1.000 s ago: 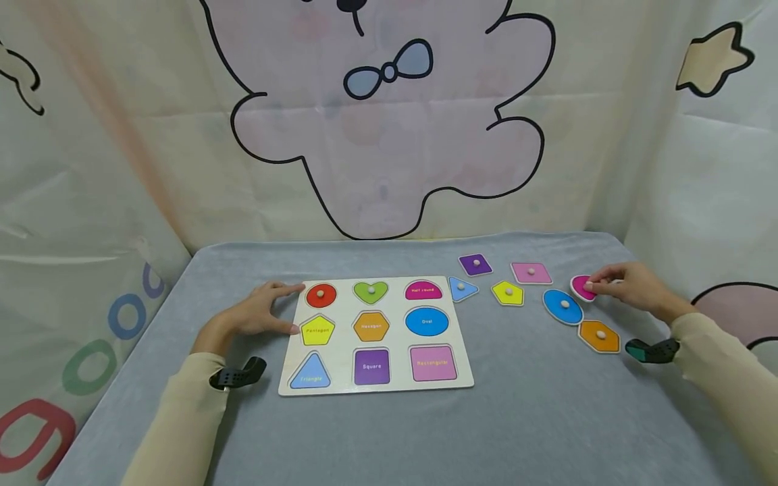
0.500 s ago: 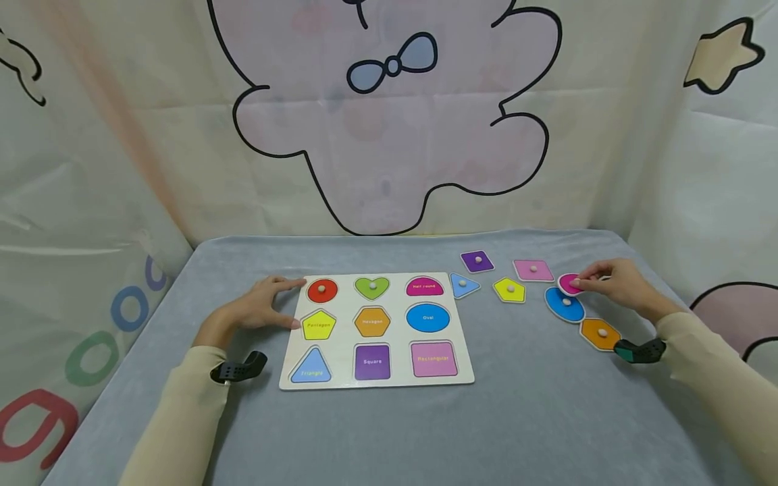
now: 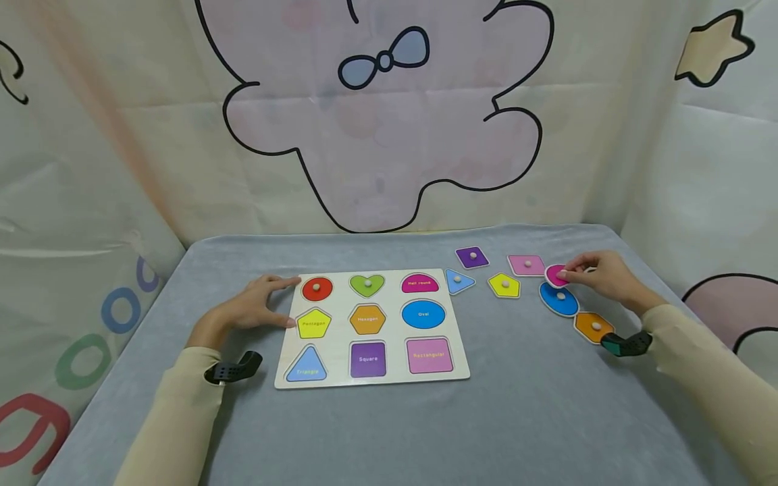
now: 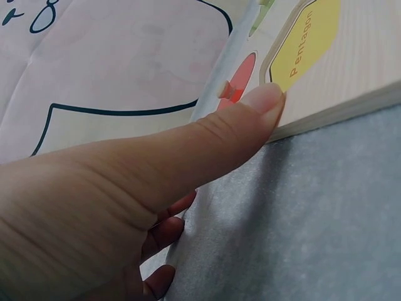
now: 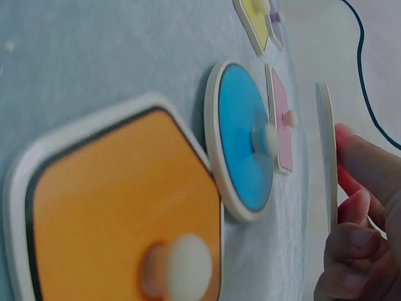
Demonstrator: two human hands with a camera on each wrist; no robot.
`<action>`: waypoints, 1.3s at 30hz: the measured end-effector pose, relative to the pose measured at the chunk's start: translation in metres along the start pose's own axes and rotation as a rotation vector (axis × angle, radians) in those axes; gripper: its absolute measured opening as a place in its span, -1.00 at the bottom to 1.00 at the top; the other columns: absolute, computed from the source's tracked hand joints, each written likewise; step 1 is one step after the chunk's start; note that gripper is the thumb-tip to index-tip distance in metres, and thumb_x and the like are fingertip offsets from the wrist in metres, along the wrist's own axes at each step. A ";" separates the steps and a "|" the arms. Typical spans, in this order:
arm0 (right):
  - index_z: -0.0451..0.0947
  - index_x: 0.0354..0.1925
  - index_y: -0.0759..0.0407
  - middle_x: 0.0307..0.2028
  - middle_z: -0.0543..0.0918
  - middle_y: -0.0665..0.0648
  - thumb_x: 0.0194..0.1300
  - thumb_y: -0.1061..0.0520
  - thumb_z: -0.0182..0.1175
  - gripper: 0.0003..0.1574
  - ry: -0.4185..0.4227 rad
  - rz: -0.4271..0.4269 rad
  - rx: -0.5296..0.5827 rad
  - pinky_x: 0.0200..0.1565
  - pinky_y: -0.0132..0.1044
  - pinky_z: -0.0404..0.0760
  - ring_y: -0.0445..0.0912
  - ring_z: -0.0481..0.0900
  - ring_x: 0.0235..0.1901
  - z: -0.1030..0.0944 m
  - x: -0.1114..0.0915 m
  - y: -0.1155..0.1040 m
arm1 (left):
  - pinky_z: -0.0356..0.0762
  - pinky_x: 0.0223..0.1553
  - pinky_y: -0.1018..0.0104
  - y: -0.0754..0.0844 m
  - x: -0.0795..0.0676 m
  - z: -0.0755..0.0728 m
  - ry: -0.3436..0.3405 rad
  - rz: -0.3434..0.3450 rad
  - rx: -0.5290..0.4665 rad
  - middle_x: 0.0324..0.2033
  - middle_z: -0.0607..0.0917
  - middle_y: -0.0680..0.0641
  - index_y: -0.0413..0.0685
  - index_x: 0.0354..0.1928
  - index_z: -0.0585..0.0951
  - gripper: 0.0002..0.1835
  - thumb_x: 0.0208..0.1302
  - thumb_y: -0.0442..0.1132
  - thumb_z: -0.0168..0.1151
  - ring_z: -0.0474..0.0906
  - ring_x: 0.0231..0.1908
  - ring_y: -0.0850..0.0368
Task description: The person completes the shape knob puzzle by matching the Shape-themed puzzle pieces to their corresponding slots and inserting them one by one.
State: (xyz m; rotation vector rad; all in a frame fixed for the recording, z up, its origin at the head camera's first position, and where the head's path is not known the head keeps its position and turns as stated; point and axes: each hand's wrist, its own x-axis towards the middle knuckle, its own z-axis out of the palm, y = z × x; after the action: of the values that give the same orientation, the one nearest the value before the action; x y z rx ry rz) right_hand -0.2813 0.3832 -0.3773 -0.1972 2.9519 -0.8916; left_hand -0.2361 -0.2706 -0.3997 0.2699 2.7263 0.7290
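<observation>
My left hand rests at the left side of a white wooden shape puzzle board, its thumb and a finger touching the edge. In the left wrist view the thumb lies straight beside the Pentagon recess. A red circle piece and a green heart piece, both knobbed, sit in the board. My right hand pinches the magenta half-round puzzle piece, raised off the cloth near the blue oval piece. In the right wrist view that piece is seen edge-on, its knob hidden by the fingers.
Loose knobbed pieces lie right of the board: orange hexagon, yellow pentagon, pink rectangle, purple square and light blue triangle, which is close against the board. Grey cloth covers the table; a printed curtain hangs behind.
My right hand has lifted the magenta piece from beside the oval and carried it left. The left hand stays at the board's edge. The view has tilted slightly.
</observation>
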 end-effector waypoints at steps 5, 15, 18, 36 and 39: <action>0.64 -0.05 0.36 -0.35 0.58 0.07 0.38 -0.07 0.32 -0.51 0.011 -0.004 0.014 -0.32 -0.35 0.41 -0.03 0.39 -0.18 0.004 0.002 -0.005 | 0.22 0.34 -0.48 0.001 0.000 0.000 0.000 -0.007 -0.002 0.45 0.20 -0.36 0.11 0.57 0.21 0.06 0.05 0.11 0.54 0.08 0.39 -0.39; 0.63 0.00 0.39 -0.34 0.58 0.09 0.37 -0.07 0.32 -0.47 0.009 -0.007 0.033 -0.35 -0.42 0.45 0.03 0.38 -0.12 0.014 0.006 -0.019 | 0.21 0.35 -0.47 0.003 0.000 0.001 -0.011 -0.004 -0.007 0.46 0.18 -0.35 0.12 0.57 0.20 0.07 0.05 0.11 0.54 0.07 0.39 -0.37; 0.62 0.00 0.40 -0.36 0.55 0.06 0.37 -0.10 0.32 -0.42 0.001 0.001 0.033 -0.35 -0.41 0.42 0.03 0.37 -0.11 0.015 0.008 -0.023 | 0.19 0.35 -0.48 0.003 0.001 0.001 -0.012 -0.002 -0.008 0.46 0.17 -0.36 0.11 0.57 0.20 0.06 0.06 0.10 0.54 0.07 0.39 -0.38; 0.65 -0.07 0.38 -0.39 0.52 0.06 0.35 -0.06 0.35 -0.50 0.010 -0.030 0.084 -0.35 -0.40 0.44 0.03 0.40 -0.17 0.037 0.019 -0.050 | 0.19 0.35 -0.49 0.002 0.001 0.001 -0.011 -0.004 -0.009 0.47 0.15 -0.36 0.11 0.57 0.20 0.05 0.08 0.08 0.53 0.06 0.39 -0.39; 0.66 -0.11 0.39 -0.44 0.51 0.04 0.34 -0.04 0.36 -0.53 0.011 -0.058 0.106 -0.35 -0.40 0.45 0.00 0.40 -0.22 0.042 0.021 -0.056 | 0.20 0.35 -0.48 0.000 0.000 0.000 -0.012 -0.007 -0.003 0.46 0.17 -0.36 0.10 0.57 0.21 0.05 0.08 0.09 0.53 0.07 0.39 -0.39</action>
State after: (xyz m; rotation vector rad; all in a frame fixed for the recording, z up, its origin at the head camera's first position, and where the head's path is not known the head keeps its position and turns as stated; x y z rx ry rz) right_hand -0.2922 0.3111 -0.3809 -0.2752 2.9130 -1.0562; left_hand -0.2361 -0.2703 -0.3999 0.2626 2.7136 0.7275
